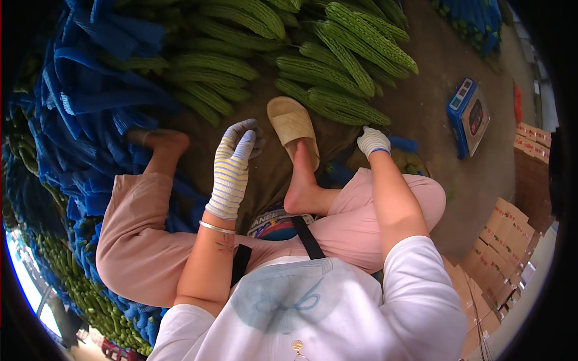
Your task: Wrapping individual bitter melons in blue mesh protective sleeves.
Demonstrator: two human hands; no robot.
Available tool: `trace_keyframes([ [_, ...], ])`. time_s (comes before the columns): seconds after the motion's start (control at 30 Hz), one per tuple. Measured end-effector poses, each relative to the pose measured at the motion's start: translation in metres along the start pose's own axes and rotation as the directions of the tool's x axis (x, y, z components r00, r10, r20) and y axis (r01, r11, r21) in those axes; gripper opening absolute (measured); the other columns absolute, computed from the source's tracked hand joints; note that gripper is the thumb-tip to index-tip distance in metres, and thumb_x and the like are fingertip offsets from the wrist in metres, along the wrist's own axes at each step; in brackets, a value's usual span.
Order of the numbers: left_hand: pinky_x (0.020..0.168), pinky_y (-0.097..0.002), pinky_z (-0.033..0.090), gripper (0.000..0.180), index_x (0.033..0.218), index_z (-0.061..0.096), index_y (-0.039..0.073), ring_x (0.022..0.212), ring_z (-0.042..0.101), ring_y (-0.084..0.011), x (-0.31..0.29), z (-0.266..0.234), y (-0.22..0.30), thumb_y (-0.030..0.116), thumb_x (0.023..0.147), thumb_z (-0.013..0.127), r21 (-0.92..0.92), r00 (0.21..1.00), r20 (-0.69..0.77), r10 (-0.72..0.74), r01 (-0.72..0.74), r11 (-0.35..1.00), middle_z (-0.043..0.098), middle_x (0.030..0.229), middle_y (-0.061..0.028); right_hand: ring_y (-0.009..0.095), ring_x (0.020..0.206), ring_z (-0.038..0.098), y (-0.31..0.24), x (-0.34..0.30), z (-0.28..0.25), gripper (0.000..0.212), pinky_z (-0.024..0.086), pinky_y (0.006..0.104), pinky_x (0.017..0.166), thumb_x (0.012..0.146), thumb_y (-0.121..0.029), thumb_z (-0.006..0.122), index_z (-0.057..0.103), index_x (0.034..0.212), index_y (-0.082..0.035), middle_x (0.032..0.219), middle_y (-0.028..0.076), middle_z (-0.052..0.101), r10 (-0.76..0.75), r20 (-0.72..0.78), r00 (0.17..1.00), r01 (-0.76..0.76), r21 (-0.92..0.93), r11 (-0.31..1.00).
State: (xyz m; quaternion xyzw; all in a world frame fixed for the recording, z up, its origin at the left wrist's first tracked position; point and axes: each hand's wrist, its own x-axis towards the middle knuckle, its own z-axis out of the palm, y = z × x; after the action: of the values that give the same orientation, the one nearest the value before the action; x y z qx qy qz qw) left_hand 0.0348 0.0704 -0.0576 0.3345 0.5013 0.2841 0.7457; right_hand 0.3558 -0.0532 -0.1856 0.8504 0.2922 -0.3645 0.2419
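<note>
My left hand [242,143], in a striped knit glove with grey-coated fingers, hangs over the dark ground cover left of a tan slipper [291,123]. Its fingers are loosely bent, and I see nothing between them. On the right, my gloved right hand [373,142] is closed at the near tip of a long, bumpy green bitter melon [349,107]. The fingertips there are partly hidden. That bitter melon lies at the near edge of a heap of bitter melons [211,69] spread in front of me.
Blue mesh netting [81,108] is bunched on the left. A blue scale [468,118] stands on the floor to the right. Cardboard boxes [503,231] are stacked at the lower right. More green vegetables [90,274] lie at the lower left. My bent legs frame the ground before me.
</note>
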Motion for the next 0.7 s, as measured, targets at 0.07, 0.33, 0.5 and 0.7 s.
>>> trace_keyframes([
  [0.07, 0.080, -0.0255, 0.047, 0.027, 0.117, 0.055, 0.005, 0.088, 0.058, -0.0102, -0.001, 0.007, 0.002, 0.015, 0.092, 0.053, 0.040, 0.999, 0.034, 0.012, -0.013, 0.999, 0.061, 0.101, -0.0036, 0.033, 0.103, 0.061, 0.007, 0.007, 0.013, 0.037, 0.046, 0.0390, 0.090, 0.081, -0.024, 0.053, 0.064, 0.108, 0.000, 0.108, 0.022, 0.063, 0.040, -0.140, 0.989, -0.040, 0.006, 0.999],
  [0.33, 0.086, -0.0237, 0.043, 0.029, 0.118, 0.054, 0.002, 0.095, 0.055, -0.0088, -0.009, 0.023, -0.012, 0.011, 0.091, 0.057, 0.012, 0.986, 0.141, 0.083, -0.086, 0.996, 0.060, 0.106, -0.0026, 0.022, 0.072, 0.062, -0.027, -0.049, -0.062, 0.026, 0.048, 0.0332, 0.069, 0.077, -0.023, 0.067, 0.067, 0.091, 0.000, 0.078, 0.012, 0.067, -0.283, -0.085, 0.955, 0.284, 0.527, 0.801],
  [0.5, 0.088, -0.0242, 0.043, 0.042, 0.122, 0.047, -0.002, 0.100, 0.052, -0.0117, -0.020, 0.047, -0.024, 0.013, 0.087, 0.064, 0.161, 0.961, 0.277, 0.020, -0.067, 0.985, 0.056, 0.110, -0.0070, 0.008, 0.068, 0.055, -0.060, -0.150, -0.059, 0.022, 0.047, 0.0228, 0.064, 0.085, -0.017, 0.067, 0.062, 0.096, 0.001, 0.081, 0.003, 0.064, -0.584, -0.273, 0.765, 0.336, 0.942, -0.001],
  [0.7, 0.076, -0.0203, 0.046, 0.024, 0.107, 0.052, 0.003, 0.084, 0.053, -0.0064, -0.033, 0.051, -0.021, 0.002, 0.084, 0.059, 0.137, 0.965, 0.259, 0.049, -0.087, 0.987, 0.056, 0.095, -0.0017, 0.010, 0.083, 0.055, -0.078, -0.183, -0.019, 0.036, 0.047, 0.0236, 0.074, 0.079, -0.017, 0.074, 0.054, 0.104, 0.000, 0.091, 0.004, 0.058, -0.592, -0.418, 0.689, 0.406, 0.899, -0.163],
])
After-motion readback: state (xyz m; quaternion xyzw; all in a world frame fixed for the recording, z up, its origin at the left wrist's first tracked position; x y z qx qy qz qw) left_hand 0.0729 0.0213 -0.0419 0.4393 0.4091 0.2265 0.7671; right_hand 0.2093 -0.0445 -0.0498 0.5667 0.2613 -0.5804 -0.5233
